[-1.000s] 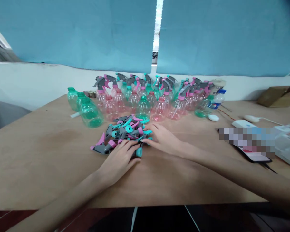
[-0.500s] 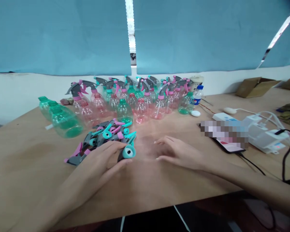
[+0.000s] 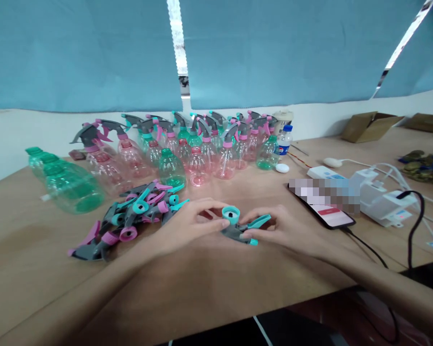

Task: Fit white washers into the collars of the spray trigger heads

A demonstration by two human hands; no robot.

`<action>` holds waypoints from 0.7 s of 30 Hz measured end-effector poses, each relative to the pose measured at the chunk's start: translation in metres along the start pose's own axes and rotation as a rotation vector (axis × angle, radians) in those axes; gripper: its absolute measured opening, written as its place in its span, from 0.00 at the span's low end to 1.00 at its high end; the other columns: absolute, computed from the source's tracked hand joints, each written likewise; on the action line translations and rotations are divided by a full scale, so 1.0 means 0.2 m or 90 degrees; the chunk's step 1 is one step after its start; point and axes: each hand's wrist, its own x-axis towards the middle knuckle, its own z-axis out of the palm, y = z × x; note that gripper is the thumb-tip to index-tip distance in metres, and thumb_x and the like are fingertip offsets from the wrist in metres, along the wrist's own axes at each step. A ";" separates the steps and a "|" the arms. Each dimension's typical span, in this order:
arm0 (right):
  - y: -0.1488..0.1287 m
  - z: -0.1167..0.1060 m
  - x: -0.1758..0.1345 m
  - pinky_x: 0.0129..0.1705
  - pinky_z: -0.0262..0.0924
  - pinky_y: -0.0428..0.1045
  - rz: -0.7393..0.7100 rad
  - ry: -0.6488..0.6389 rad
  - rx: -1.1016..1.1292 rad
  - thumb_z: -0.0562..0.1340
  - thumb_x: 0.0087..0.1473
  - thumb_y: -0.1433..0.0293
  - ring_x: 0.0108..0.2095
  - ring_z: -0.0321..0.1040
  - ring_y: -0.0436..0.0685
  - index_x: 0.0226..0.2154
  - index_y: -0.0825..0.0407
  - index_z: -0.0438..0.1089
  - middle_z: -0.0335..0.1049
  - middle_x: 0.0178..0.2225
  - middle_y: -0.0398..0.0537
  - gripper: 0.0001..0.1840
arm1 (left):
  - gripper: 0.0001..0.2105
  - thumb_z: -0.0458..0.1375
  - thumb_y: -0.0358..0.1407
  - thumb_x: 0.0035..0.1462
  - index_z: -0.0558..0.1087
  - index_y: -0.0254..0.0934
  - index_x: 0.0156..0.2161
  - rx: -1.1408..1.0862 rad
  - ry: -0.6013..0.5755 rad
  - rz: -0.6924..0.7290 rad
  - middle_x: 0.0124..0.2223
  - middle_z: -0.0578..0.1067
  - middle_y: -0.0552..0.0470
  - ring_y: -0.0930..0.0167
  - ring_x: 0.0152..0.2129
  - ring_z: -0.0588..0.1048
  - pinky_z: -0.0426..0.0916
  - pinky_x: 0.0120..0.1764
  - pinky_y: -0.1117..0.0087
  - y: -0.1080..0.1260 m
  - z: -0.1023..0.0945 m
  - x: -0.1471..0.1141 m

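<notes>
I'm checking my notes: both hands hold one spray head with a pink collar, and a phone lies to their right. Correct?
Not quite: the head view shows the spray head has a turquoise collar, not pink. The left hand and right hand hold it, and the phone lies to their right.

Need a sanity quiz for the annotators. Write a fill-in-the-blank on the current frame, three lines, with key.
1. The left hand and right hand together hold a gray spray head whose collar is ____ in color.
2. In the picture, the pile of spray heads lies to the ____ of the held one.
3. The labeled bottle at the back has a cap that is ____ in color.

Missing words: turquoise; left; blue.
</notes>
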 end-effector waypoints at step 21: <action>0.15 0.26 0.09 0.42 0.67 0.54 -0.346 0.029 -0.321 0.58 0.58 0.62 0.42 0.70 0.59 0.44 0.53 0.63 0.71 0.40 0.53 0.14 | 0.15 0.60 0.37 0.53 0.70 0.36 0.46 -0.165 0.084 -0.082 0.40 0.77 0.49 0.66 0.38 0.75 0.70 0.40 0.66 -0.28 0.17 0.10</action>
